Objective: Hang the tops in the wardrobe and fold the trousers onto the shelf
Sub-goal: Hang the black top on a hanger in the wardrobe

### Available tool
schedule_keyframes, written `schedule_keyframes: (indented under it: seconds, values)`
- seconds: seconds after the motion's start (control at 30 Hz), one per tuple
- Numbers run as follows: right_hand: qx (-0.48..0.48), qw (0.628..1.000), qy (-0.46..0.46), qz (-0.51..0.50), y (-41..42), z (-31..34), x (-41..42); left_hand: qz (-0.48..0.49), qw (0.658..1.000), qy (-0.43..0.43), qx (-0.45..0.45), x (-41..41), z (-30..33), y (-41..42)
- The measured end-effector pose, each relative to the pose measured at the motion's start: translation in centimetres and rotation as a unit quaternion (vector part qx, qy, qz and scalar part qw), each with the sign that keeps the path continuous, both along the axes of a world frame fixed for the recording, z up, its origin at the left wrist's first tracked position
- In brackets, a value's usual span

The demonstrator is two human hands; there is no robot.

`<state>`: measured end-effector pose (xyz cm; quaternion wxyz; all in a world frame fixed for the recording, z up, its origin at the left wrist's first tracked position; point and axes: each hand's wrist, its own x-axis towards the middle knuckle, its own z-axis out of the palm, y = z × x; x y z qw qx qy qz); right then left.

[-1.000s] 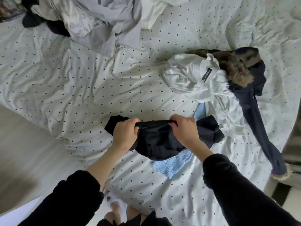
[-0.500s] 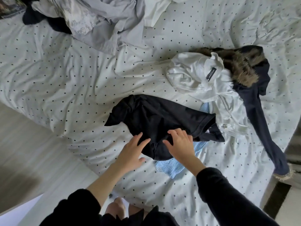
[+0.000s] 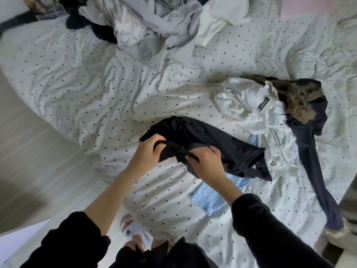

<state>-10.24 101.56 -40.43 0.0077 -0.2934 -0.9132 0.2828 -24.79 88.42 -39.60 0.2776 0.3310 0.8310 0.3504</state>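
White polka-dot bedsheet (image 3: 96, 89), rumpled: both left hand (image 3: 147, 151) and right hand (image 3: 205, 163) grip the crumpled black cotton garment (image 3: 208, 140) at mid-bed, beside a white top (image 3: 243, 105) whose dark neck label (image 3: 263, 104) is unreadable.

Soft even daylight, no glare, faint shadows in the wrinkles of the dotted sheet (image 3: 119, 97), dark shadow on the floor (image 3: 23, 192) at eight o'clock, wide-angle bending at the edges, slight softness throughout, corners blurrier.
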Motion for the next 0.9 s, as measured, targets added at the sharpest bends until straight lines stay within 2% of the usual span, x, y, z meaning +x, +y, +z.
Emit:
schedule_keyframes:
  seconds: [0.1,0.17,0.3,0.4,0.5,0.57,0.63,0.73,0.8,0.9]
  values:
    - [0.052,0.992,0.110,0.046,-0.4,3.4,-4.4,-0.014,0.999,-0.035,-0.007,-2.8,3.5,-3.2]
    - [0.048,0.991,0.101,0.075,-1.6,5.7,-7.2,0.001,0.999,-0.046,-0.007,-4.1,6.0,-5.8]
    - [0.060,0.986,0.088,0.132,-6.4,9.3,-12.3,0.093,0.994,-0.063,0.016,-6.3,10.9,-12.7]
    - [0.040,0.975,0.116,0.188,-12.7,12.3,-15.9,0.189,0.977,-0.090,0.050,-7.6,14.7,-19.7]
    - [0.027,0.943,0.231,0.239,-21.1,15.5,-18.3,0.298,0.944,-0.089,0.114,-8.0,18.6,-27.6]
    - [-0.016,0.917,0.300,0.263,-26.0,17.1,-18.9,0.356,0.917,-0.094,0.153,-7.8,20.6,-31.8]
    - [-0.086,0.894,0.295,0.326,-31.5,18.3,-19.0,0.413,0.884,-0.091,0.198,-7.0,22.7,-36.4]
    - [-0.144,0.868,0.220,0.421,-38.8,19.0,-18.9,0.456,0.848,-0.087,0.254,-5.5,25.0,-42.2]
    - [-0.174,0.855,0.179,0.455,-43.6,19.2,-19.1,0.479,0.832,-0.077,0.268,-4.2,25.9,-46.1]
    - [-0.225,0.830,0.197,0.472,-49.7,19.5,-19.9,0.521,0.805,-0.051,0.277,-2.3,26.9,-51.2]
